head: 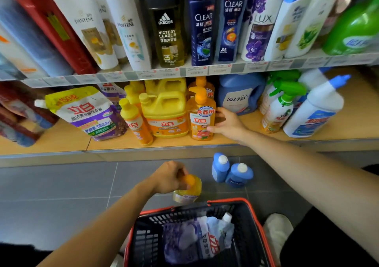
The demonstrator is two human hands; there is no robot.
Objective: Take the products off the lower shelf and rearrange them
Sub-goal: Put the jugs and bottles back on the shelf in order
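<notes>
While the left hand (170, 177) grips an orange pump bottle (187, 190) by its top, low by the grey floor (61, 195) and near the red-rimmed basket (256, 225) — the right hand (228, 124) curls thumb and fingers round a second orange bottle (201, 119) standing on the lower shelf (235, 139), two blue bottles (231, 171) on the floor below.

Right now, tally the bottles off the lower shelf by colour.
Blue bottles: 2, on the floor
Orange bottle: 1, in the left grip
Total: 3
Pump bottle in the right grip sits on the shelf, not counted.
</notes>
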